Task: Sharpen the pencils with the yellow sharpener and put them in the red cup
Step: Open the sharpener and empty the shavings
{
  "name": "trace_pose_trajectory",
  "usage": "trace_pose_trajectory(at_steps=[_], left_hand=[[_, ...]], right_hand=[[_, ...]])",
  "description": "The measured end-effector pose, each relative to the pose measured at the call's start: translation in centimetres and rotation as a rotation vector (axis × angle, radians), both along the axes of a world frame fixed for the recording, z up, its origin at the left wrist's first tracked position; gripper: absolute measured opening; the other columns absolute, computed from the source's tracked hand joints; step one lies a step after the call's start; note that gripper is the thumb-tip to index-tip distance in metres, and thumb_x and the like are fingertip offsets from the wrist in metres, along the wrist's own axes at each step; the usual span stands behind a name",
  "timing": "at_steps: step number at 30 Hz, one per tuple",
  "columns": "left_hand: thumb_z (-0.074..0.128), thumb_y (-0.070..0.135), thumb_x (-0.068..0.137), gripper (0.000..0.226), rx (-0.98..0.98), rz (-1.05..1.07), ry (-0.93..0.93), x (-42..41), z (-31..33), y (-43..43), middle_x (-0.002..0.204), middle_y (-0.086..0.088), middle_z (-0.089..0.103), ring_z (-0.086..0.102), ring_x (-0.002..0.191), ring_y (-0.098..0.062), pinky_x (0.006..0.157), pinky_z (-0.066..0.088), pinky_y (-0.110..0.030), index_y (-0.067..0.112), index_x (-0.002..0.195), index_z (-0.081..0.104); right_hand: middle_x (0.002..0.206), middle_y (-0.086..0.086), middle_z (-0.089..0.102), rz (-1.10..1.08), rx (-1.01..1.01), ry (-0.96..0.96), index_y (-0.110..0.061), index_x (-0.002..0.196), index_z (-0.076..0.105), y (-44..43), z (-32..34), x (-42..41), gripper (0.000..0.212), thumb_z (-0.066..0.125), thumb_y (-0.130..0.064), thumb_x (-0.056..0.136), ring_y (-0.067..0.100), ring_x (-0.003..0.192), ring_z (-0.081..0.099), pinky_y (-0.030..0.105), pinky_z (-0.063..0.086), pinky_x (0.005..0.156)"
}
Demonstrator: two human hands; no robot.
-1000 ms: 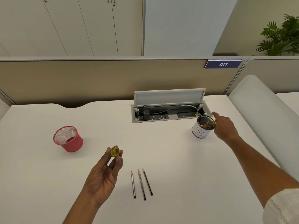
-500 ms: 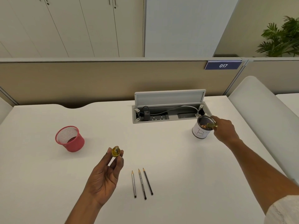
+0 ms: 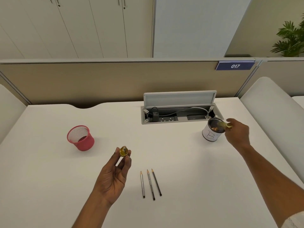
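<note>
Three pencils [image 3: 150, 184] lie side by side on the white surface [image 3: 197, 170], tips pointing away from the person, none of them touched. To the left of the pencils the left hand [image 3: 113, 175] is raised palm up, its thumb and fingertips pinching the small round yellow sharpener [image 3: 123, 151], while the lower fingers curl loosely beneath it. Farther left of the pencils and beyond them the red cup [image 3: 80, 138], a mesh one, stands upright, well apart from both hands; what lies at its bottom cannot be told.

Far to the right of the pencils and beyond them, the right hand [image 3: 236, 134] reaches out with its fingers closed on a small yellowish piece [image 3: 224, 125], blurred, held tilted at the mouth of a white tin [image 3: 211, 134]. Brownish bits show inside the tin. The hand is just beside the tin's far rim; whether it touches it cannot be told. Beyond the pencils, at the back of the surface, a cable box [image 3: 179, 117] stands with its lid up
</note>
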State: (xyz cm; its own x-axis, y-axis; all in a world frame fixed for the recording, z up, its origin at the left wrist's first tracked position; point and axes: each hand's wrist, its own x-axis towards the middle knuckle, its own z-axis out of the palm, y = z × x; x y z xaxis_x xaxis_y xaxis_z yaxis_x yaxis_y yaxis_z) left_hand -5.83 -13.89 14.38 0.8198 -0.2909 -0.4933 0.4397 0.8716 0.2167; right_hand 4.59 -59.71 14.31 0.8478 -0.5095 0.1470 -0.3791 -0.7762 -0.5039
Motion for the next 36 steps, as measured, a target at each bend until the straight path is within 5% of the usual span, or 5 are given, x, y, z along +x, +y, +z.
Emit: trace_pose_trajectory(at_steps=[6,15,26,31,36], left_hand=[[0.105,0.003,0.033,0.075,0.006,0.036,0.013,-0.2,1.2,0.1,0.107,-0.021,0.073,0.076,0.082,-0.023,0.062,0.065,-0.031,-0.002,0.102,0.077],[0.105,0.006,0.036,0.077,0.033,0.037,-0.017,0.0,3.1,1.0,0.106,-0.017,0.073,0.074,0.080,-0.020,0.064,0.065,-0.029,-0.001,0.107,0.075],[0.105,0.006,0.039,0.076,0.035,0.099,-0.021,-0.8,5.2,2.2,0.109,-0.018,0.074,0.076,0.086,-0.021,0.068,0.066,-0.032,-0.002,0.109,0.076],[0.077,0.011,0.080,0.040,0.069,0.154,0.003,-1.7,6.1,3.1,0.107,-0.020,0.076,0.078,0.082,-0.023,0.068,0.066,-0.033,-0.001,0.118,0.071],[0.077,0.009,0.078,0.026,0.175,0.135,-0.016,-2.2,6.3,3.9,0.111,-0.020,0.075,0.077,0.084,-0.022,0.072,0.066,-0.032,-0.001,0.102,0.078]], right_hand=[[0.117,0.014,0.072,-0.122,0.606,-0.323,-0.011,0.119,0.072,4.7,0.8,-1.6,0.030,0.075,-0.013,0.090,0.034,0.111,0.067,0.049,0.053,0.102],[0.116,0.011,0.072,0.270,1.328,-0.491,0.001,0.129,0.062,15.9,7.9,-4.2,0.052,0.076,-0.011,0.080,0.022,0.109,0.070,0.033,0.058,0.096],[0.105,0.003,0.077,0.631,1.100,-0.377,-0.011,0.111,0.075,27.8,9.3,-8.1,0.030,0.073,0.006,0.087,0.013,0.098,0.070,0.022,0.055,0.085],[0.106,-0.009,0.077,0.664,0.989,-0.245,-0.019,0.112,0.075,31.0,5.9,-11.3,0.028,0.073,-0.003,0.090,0.015,0.106,0.071,0.027,0.059,0.089],[0.110,-0.007,0.076,0.661,0.952,-0.232,-0.018,0.115,0.075,31.8,5.1,-12.2,0.028,0.072,-0.003,0.091,0.015,0.110,0.070,0.029,0.058,0.094]])
